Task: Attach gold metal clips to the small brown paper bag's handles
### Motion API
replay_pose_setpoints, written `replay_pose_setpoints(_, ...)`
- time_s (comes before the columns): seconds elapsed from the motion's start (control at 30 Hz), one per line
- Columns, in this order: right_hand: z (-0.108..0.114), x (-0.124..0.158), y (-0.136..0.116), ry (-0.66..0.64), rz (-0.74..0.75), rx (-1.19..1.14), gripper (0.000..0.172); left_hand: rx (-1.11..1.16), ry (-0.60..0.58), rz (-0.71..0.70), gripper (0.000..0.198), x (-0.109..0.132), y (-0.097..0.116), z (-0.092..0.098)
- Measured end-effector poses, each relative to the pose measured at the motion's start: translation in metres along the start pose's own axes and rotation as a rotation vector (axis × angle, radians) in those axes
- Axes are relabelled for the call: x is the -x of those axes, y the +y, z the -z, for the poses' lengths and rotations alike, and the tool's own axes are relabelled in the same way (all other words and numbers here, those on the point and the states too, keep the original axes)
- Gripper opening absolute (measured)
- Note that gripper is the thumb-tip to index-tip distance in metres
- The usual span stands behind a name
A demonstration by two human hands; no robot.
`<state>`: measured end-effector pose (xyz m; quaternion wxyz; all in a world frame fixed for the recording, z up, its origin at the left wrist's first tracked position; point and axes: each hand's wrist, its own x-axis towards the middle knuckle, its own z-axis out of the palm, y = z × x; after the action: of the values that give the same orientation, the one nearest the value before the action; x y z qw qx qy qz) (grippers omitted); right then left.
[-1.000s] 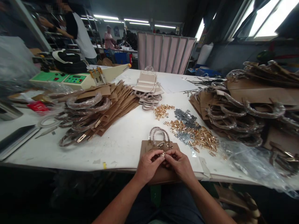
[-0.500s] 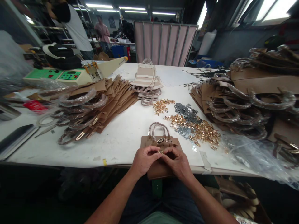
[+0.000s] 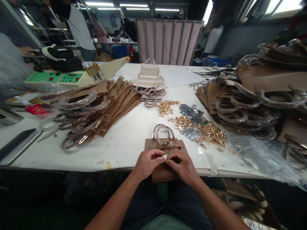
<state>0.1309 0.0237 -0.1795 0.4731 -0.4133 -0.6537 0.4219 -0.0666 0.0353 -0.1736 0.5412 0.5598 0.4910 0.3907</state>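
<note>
A small brown handbag (image 3: 165, 174) lies at the table's front edge, its plastic-wrapped handles (image 3: 163, 127) pointing away from me. Over its front, my left hand (image 3: 147, 163) pinches a small gold metal fitting (image 3: 164, 156) between thumb and fingers. From the other side my right hand (image 3: 181, 164) meets it, its thumb and finger closed on the same fitting. The fingers hide most of that piece, so its exact kind does not show. Just above the fingertips, a gold-trimmed strap end (image 3: 165, 143) rests on the bag.
Gold fittings (image 3: 212, 134) and grey metal plates (image 3: 190, 112) lie in heaps beyond my right hand. Stacked brown bag pieces (image 3: 115, 105) stand left, more bag pieces (image 3: 223, 102) right. A clear plastic sheet (image 3: 259, 156) covers the right front edge. A machine with green panels (image 3: 69, 77) sits back left.
Both hands stay together over the bag, with only slight finger movement around the fitting. The camera view has shifted a little. A person in the background has turned.
</note>
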Motion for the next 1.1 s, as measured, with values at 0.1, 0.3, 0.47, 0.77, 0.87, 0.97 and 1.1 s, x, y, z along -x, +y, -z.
replay_pose_setpoints(0.1,0.001,0.0,0.002,-0.002,-0.057,0.015,0.011,0.042,0.011,0.011,0.032,-0.001,-0.002,-0.001)
replay_pose_setpoints(0.3,0.006,0.0,0.0,0.003,-0.111,-0.002,0.014,0.044,-0.002,0.003,0.03,-0.001,-0.005,-0.002)
replay_pose_setpoints(0.47,0.008,-0.002,0.002,-0.011,-0.239,-0.149,0.02,0.047,-0.015,0.0,0.03,-0.001,-0.006,-0.003)
replay_pose_setpoints(0.77,0.002,-0.005,0.002,-0.005,-0.038,0.104,0.023,0.006,0.014,-0.032,0.023,-0.001,-0.001,-0.005)
replay_pose_setpoints(0.87,-0.002,-0.006,-0.002,0.011,-0.062,0.122,0.027,-0.018,0.041,-0.057,0.018,0.0,-0.001,-0.007)
replay_pose_setpoints(0.97,-0.004,-0.008,-0.006,0.016,-0.104,0.147,0.031,-0.038,0.053,-0.082,0.015,0.001,-0.004,-0.008)
replay_pose_setpoints(1.1,-0.003,-0.008,-0.003,0.006,-0.141,0.066,0.034,-0.003,0.036,-0.075,0.018,0.0,-0.008,-0.007)
